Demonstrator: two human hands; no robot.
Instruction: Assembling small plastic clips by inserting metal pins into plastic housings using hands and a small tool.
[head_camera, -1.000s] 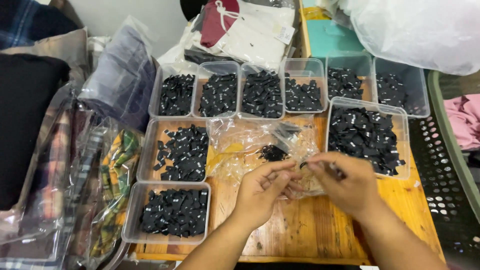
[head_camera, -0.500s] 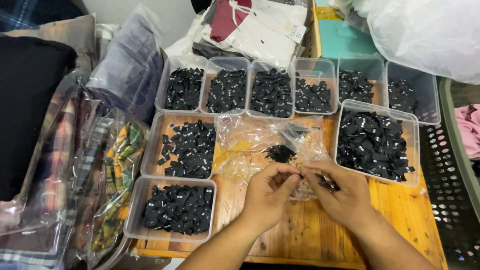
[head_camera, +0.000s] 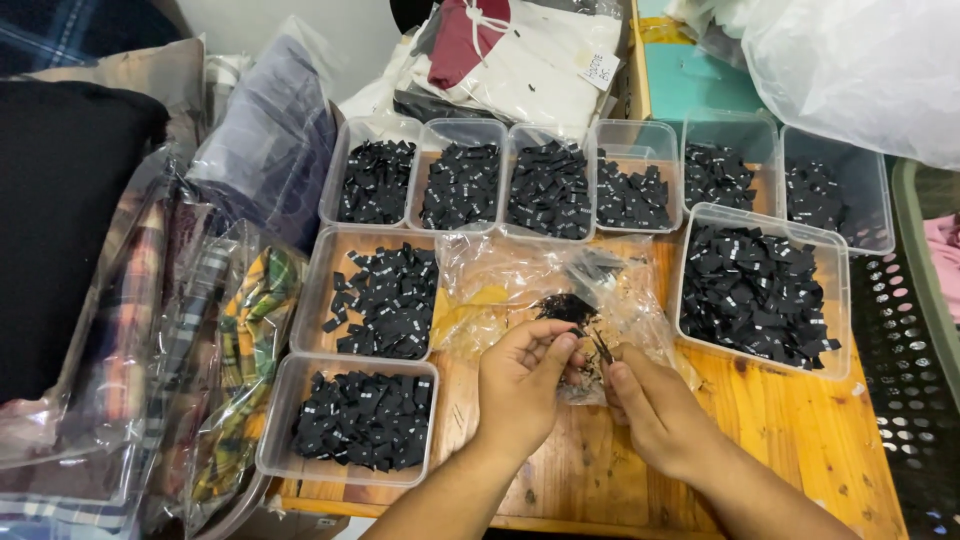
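On counter (head_camera: 800, 440), my left hand (head_camera: 520, 385) and right hand (head_camera: 655, 415) pinch small black labels (head_camera: 598, 350) over clear bag (head_camera: 520, 285); tubs (head_camera: 365, 415) mostly full, little pile (head_camera: 566, 306) left in bag, I judge

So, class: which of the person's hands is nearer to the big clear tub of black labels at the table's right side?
Right. The right hand lies just left of the big tub; the left hand is farther left, beyond the right hand.

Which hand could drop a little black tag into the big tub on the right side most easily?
Probably the right hand: it lies nearest the big tub, while the left hand sits farther across.
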